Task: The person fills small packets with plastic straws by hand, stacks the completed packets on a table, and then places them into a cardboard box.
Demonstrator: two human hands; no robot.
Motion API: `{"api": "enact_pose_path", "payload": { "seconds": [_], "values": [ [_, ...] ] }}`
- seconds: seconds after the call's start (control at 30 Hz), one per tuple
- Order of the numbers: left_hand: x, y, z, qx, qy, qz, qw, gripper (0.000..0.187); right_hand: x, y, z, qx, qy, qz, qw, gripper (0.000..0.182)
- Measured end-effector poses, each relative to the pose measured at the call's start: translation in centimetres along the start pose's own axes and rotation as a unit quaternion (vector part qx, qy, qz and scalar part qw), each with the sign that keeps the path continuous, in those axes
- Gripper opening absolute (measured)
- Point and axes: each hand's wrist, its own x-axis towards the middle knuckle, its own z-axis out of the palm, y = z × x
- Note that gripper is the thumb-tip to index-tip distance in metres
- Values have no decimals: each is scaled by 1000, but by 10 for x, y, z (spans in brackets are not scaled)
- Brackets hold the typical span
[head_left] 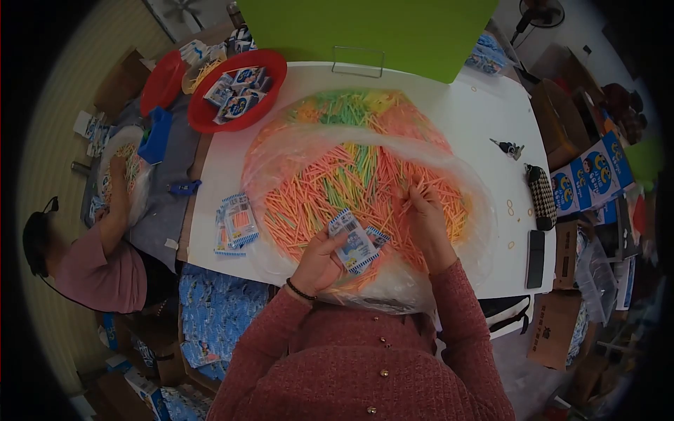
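Observation:
A large clear plastic bag (pixel 484 231) lies open on the white table, full of thin sticks (pixel 330 182) in pink, orange, yellow and green. My left hand (pixel 317 265) is closed on small printed packets (pixel 353 242) with blue-and-white striped ends, held over the near side of the bag. My right hand (pixel 430 223) is over the right part of the sticks with its fingertips pinched together; what lies between them is too small to make out. To the left of the bag, several filled packets (pixel 240 219) overlap in a small pile.
A red basin (pixel 275 90) with packets stands at the back left. A green panel (pixel 365 31) rises behind the bag. Keys (pixel 507 148), a checked pouch (pixel 540 197) and a phone (pixel 535 259) lie on the right. A co-worker (pixel 102 263) reaches into another bag of sticks on the left.

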Motion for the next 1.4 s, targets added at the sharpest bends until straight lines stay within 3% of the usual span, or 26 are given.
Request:
{"api": "enact_pose_path", "payload": {
  "seconds": [0.07,0.13,0.23,0.37,0.47,0.57,0.63,0.77,0.83,0.87,0.93,0.97,1.03,1.07,1.13,1.27,1.4],
  "values": [
    [1,1,0,-7,-2,-7,1000,31,-1,-1,2,13,12,15,1000,15],
    [4,-1,-7,5,2,11,1000,31,-6,3,-1,-189,-29,-60,980,15],
    [2,-1,-12,57,14,31,998,34,-12,20,-6,-275,-81,-64,956,15],
    [3,-2,-24,164,31,50,985,37,-19,4,0,-273,-51,-2,961,15],
    [5,0,-12,78,22,60,995,35,-20,3,-1,-268,-106,17,957,16],
    [8,2,-11,1,19,53,998,34,-19,12,0,-359,-135,-65,921,16],
    [6,1,-12,53,24,58,997,33,-13,15,1,-436,-178,-208,857,16],
    [8,-5,-21,195,-14,118,974,28,-22,17,0,-354,-215,-144,899,18],
    [9,-9,-21,170,-4,115,979,26,-28,12,3,-302,-240,-28,922,17],
    [10,-11,-21,144,6,113,983,25,-29,10,3,-302,-239,-28,922,17],
    [11,-14,-25,196,7,125,973,23,-27,6,2,-231,-160,70,957,15],
    [10,-15,-26,246,11,139,959,22,-22,7,-3,-230,-161,69,957,15],
    [8,-14,-29,299,14,148,943,22,-12,6,-5,-31,-66,21,997,15],
    [7,-12,-30,349,16,155,924,21,-12,6,-6,-31,-70,23,997,15],
    [3,-9,-18,354,22,159,921,19,-27,-17,19,-50,-126,-60,989,13],
    [1,-9,-11,410,2,137,902,19,-48,-31,55,-7,-216,-69,974,11],
    [-1,-10,-5,426,-17,148,892,21,-51,-34,65,-108,-304,-97,942,9]
  ]
}}
